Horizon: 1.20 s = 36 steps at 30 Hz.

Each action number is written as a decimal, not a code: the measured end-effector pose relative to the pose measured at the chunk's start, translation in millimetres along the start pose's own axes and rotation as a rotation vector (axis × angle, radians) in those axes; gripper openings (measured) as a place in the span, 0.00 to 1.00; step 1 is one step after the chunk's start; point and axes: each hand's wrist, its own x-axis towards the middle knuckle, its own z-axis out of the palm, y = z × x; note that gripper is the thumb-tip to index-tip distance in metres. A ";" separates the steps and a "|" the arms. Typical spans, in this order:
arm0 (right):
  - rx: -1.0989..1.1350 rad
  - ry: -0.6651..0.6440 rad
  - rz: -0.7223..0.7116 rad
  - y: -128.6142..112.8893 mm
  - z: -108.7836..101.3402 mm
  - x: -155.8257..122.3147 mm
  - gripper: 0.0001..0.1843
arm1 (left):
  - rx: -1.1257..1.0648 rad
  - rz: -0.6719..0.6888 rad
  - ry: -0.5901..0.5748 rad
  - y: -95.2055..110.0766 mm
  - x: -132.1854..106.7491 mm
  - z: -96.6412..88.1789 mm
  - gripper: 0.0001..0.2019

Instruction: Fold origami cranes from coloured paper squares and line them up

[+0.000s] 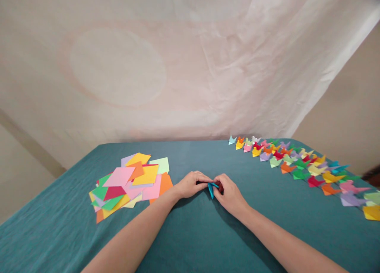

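A small piece of folded blue paper (211, 189) is held between my two hands, just above the middle of the table. My left hand (191, 184) pinches its left side, thumb below and fingers stretched along the top. On the right side, my right hand (228, 191) grips it between thumb and curled fingers. The paper is narrow and pointed, with one tip hanging down. Parts of it are hidden behind my fingertips.
Left of my hands lies a loose pile of coloured paper squares (118, 177). Several rows of folded paper birds (287, 168) stand along the right side. A teal cloth (190, 241) covers the table, and a pale hanging sheet (184, 67) rises behind it.
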 end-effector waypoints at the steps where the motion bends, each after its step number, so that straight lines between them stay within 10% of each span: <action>1: -0.016 0.002 -0.005 0.4 0.7 0.8 0.05 | 0.004 -0.003 0.004 -0.2 -0.2 0.3 0.13; 36: -0.165 0.005 -0.102 1.3 1.0 -8.0 0.08 | 0.043 -0.043 0.093 -3.1 2.6 9.3 0.12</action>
